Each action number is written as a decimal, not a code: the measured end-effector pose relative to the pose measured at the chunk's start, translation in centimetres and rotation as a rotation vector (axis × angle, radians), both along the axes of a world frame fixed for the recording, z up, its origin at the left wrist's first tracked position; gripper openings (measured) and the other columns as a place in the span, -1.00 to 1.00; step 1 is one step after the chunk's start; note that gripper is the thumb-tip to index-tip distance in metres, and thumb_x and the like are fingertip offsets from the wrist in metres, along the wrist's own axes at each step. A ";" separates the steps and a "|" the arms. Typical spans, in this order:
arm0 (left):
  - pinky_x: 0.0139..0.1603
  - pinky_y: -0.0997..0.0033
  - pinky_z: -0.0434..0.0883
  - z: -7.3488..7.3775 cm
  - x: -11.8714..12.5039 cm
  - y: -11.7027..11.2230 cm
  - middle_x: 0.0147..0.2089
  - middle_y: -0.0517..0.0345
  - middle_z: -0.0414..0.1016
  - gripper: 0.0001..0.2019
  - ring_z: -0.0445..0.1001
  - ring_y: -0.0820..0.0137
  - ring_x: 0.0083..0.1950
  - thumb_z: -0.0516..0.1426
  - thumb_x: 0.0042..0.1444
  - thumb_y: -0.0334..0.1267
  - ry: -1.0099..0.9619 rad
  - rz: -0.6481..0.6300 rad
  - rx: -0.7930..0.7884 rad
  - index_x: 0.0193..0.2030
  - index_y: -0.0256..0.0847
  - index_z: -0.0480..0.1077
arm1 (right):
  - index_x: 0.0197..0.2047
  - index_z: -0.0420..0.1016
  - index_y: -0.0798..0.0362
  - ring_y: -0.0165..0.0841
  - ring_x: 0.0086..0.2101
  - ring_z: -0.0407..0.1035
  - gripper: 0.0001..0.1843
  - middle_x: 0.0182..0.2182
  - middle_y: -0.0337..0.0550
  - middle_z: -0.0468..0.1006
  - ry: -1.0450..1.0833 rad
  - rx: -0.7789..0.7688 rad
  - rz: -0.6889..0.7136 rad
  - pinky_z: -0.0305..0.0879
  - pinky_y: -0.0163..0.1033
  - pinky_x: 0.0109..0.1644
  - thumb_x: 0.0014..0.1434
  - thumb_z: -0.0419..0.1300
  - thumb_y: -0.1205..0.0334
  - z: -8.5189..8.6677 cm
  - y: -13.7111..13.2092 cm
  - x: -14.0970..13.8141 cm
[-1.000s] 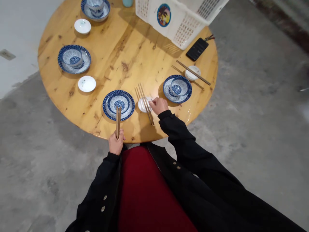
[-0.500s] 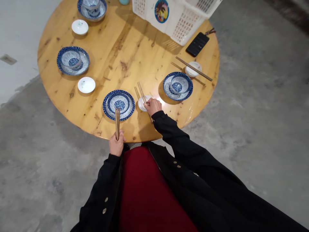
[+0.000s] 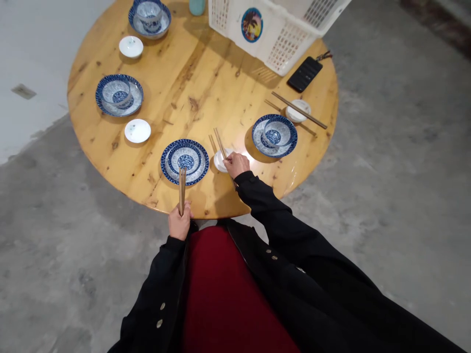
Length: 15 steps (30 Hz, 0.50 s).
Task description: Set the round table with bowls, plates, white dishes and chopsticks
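My left hand (image 3: pixel 180 220) is closed around a bundle of wooden chopsticks (image 3: pixel 182 189) at the table's near edge, their tips pointing away over a blue-patterned plate (image 3: pixel 166 171) with a matching bowl (image 3: pixel 186 161) on it. Farther right, my right hand (image 3: pixel 237 164) pinches a pair of chopsticks (image 3: pixel 220 142) that lies across a small white dish (image 3: pixel 219 162). My fingers hide part of that dish and the middle of the pair. To the right of this hand is another blue-patterned plate (image 3: pixel 257 142) holding a bowl (image 3: pixel 278 133).
Chopsticks (image 3: pixel 312 119) rest across a white dish (image 3: pixel 299 104) at the right, near a black phone (image 3: pixel 304 74). A white plastic basket (image 3: pixel 272 34) stands at the back. Along the left are blue-patterned plates (image 3: pixel 137 95) with bowls and white dishes (image 3: pixel 137 131). The round wooden table (image 3: pixel 206 93) has a curved edge.
The view has shifted slightly, so the table sits a little lower and farther right. Both hands keep hold of their chopsticks, with hardly any movement relative to the dishes.
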<state>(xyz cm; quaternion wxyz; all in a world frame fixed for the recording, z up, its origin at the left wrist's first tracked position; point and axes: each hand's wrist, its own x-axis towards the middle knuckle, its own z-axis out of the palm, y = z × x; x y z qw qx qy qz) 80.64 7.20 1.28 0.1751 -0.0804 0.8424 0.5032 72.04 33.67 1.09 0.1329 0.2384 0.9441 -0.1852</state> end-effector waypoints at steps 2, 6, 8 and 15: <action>-0.28 0.43 0.39 0.1 0.0 0.1 -0.56 0.23 0.44 -0.65 0.44 0.39 -0.45 0.06 0.19 -0.04 -0.001 0.001 0.020 -0.19 -0.28 0.53 | -0.05 0.57 0.12 -0.09 -0.02 0.47 -0.71 -0.08 0.09 0.62 -0.002 -0.005 -0.001 0.32 -0.12 0.08 0.30 0.11 0.17 0.1 -0.1 0.0; -0.32 0.47 0.36 0.1 0.1 0.5 -0.55 0.24 0.42 -0.66 0.40 0.44 -0.47 0.09 0.17 -0.05 -0.004 0.024 0.095 -0.19 -0.29 0.52 | -0.03 0.56 0.15 -0.08 -0.01 0.47 -0.69 -0.07 0.13 0.61 0.002 -0.009 -0.010 0.32 -0.10 0.10 0.30 0.11 0.17 0.2 0.1 0.3; -0.43 0.50 0.29 0.2 0.1 0.8 -0.56 0.26 0.40 -0.65 0.31 0.50 -0.55 0.11 0.16 -0.03 -0.049 0.047 0.179 -0.19 -0.30 0.51 | -0.01 0.55 0.21 -0.05 -0.01 0.47 -0.66 -0.07 0.19 0.60 0.066 0.006 -0.036 0.33 -0.06 0.11 0.27 0.14 0.17 0.5 0.3 0.7; -0.69 0.55 -0.17 2.3 -0.6 1.5 -0.61 0.33 0.32 -0.48 -0.09 0.68 -0.74 0.23 0.02 0.16 -0.385 -0.040 0.684 -0.17 -0.35 0.45 | -0.23 0.61 0.15 -0.28 -0.45 0.46 -0.59 -0.44 -0.09 0.58 0.446 -0.588 0.026 0.40 -0.21 -0.36 0.18 0.19 -0.06 4.1 -2.7 2.9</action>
